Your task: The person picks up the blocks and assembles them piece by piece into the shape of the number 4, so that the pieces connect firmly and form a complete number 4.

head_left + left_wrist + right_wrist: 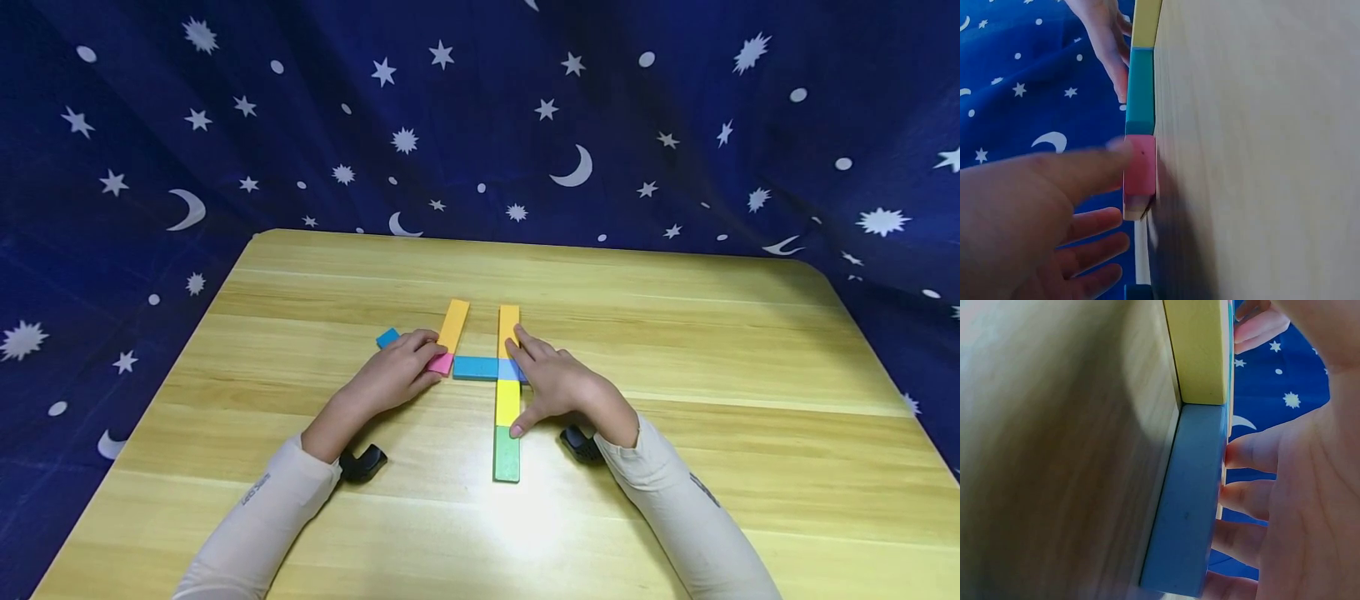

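My left hand (397, 371) pinches a pink block (442, 364) by its sides with thumb and index finger. In the left wrist view the thumb lies over that pink block (1141, 164), which butts against a teal-blue block (1140, 94); the other fingers stretch out beyond. My right hand (558, 382) is spread over a cross of flat blocks, its fingertips resting on the upper orange block (508, 321) and around the light-blue centre block (508, 369). Its thumb touches near the joint of the yellow block (507, 404) and green block (506, 458).
A second orange block (454, 321) lies slanted above the pink one. Behind the left hand a blue block (387, 337) pokes out. The wooden table (675, 333) ends at a dark blue curtain (480, 108) with white stars and moons.
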A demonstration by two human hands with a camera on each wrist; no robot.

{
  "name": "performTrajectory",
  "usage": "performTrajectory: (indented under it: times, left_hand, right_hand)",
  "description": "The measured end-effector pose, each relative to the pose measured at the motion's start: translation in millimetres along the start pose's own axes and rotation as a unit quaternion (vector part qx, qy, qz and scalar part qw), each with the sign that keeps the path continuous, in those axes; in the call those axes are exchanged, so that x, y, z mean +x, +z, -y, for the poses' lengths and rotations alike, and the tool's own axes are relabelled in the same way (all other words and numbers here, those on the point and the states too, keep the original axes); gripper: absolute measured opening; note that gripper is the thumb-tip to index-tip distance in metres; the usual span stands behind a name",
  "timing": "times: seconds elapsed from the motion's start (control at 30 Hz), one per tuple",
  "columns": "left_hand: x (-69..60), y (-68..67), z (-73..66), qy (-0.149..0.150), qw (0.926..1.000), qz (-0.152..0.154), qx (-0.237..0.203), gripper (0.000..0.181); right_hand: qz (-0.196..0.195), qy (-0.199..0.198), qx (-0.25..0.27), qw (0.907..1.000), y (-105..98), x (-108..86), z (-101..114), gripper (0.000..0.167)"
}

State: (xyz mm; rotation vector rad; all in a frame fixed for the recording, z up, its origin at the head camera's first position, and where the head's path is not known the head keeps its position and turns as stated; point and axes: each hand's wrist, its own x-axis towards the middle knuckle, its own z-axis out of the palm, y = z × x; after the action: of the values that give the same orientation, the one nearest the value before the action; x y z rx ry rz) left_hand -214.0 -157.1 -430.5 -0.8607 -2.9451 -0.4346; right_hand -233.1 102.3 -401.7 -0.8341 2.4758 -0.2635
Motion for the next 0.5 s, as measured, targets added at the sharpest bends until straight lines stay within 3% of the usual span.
performTrajectory:
  times: [0.17,0.5]
  left_hand:
    - [-1.7,-5.3,2.9,-0.014,0.9997,-0.003,-0.021,0.047]
    - [-5.0,-18.3,17.2,-0.077,0.9969,0.011,-0.01,0.051]
  right_hand:
    - [-0.001,0.0,0.001,1.0,0,0.2,0,0.13]
    - [0.002,0.0,0.005,1.0,0,0.2,-1,0.129]
